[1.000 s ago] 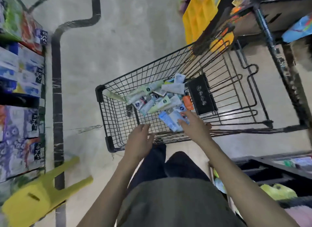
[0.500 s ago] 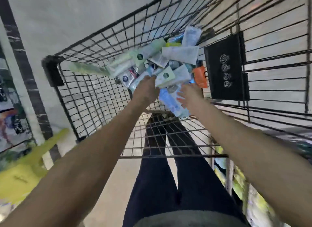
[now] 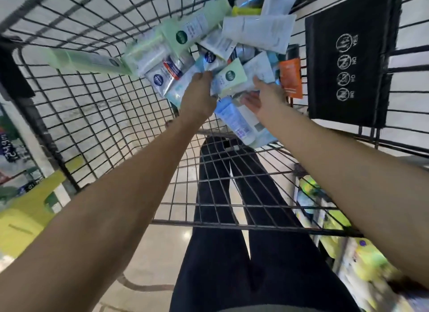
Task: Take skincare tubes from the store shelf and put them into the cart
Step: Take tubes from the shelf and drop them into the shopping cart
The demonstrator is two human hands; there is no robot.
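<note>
A black wire cart (image 3: 232, 224) fills the view, and I lean over its near rim. A heap of skincare tubes lies in its far part: a pale green tube (image 3: 199, 26), a long green one (image 3: 88, 61), a white one (image 3: 262, 31), an orange one (image 3: 291, 78) and a blue one (image 3: 234, 119). My left hand (image 3: 198, 95) reaches into the heap back-up, its fingertips buried among the tubes beside a small green-labelled tube (image 3: 229, 79). My right hand (image 3: 267, 95) is just right of it with the thumb spread, its fingers touching a pale tube.
A black flap with white pictograms (image 3: 348, 63) hangs on the cart's right side. A yellow plastic stool (image 3: 27, 209) stands on the floor at the left. Shelf goods show at the lower right (image 3: 336, 242) and left edge (image 3: 11, 149). My dark trousers show through the mesh.
I have leaned far over the cart. Both hands went from the near rim forward into the heap of tubes, which now looms much larger in view.
</note>
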